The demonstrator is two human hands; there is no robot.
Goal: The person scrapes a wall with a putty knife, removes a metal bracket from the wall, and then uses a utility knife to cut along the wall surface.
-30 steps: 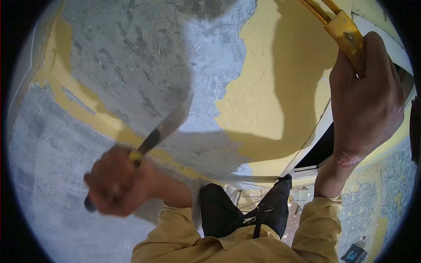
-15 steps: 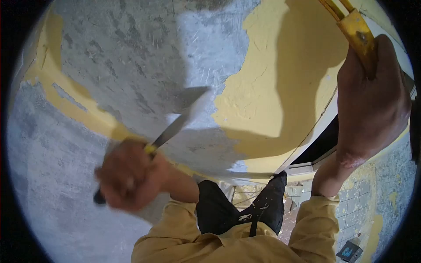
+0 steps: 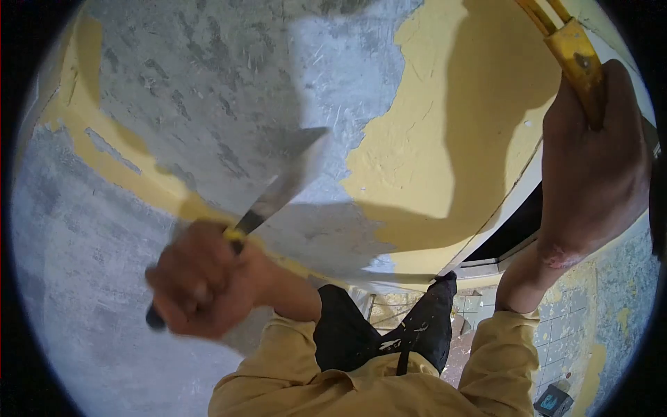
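My left hand (image 3: 205,281) is closed round the dark handle of a putty knife (image 3: 267,205), which has a yellow collar. Its blade, blurred toward the tip, points up and right in front of a scraped grey wall patch (image 3: 201,104); whether it touches cannot be told. To the right of that patch, yellow paint (image 3: 410,146) with a ragged edge covers the wall. High on the right, my right hand (image 3: 594,163) grips a worn yellow handle (image 3: 578,59) that forks into two bars. The far end of this tool is out of view.
A dark opening (image 3: 511,226) with a pale frame lies below my right hand. Paint flakes litter the tiled floor (image 3: 563,320) around my legs. At the lower right sits a small dark box (image 3: 554,401) with a blue mark. A yellow-painted corner strip (image 3: 132,174) runs down the left.
The view has shifted slightly, so the wall appears a little further right. The putty knife's blade tilts a bit differently. Both hands keep their hold.
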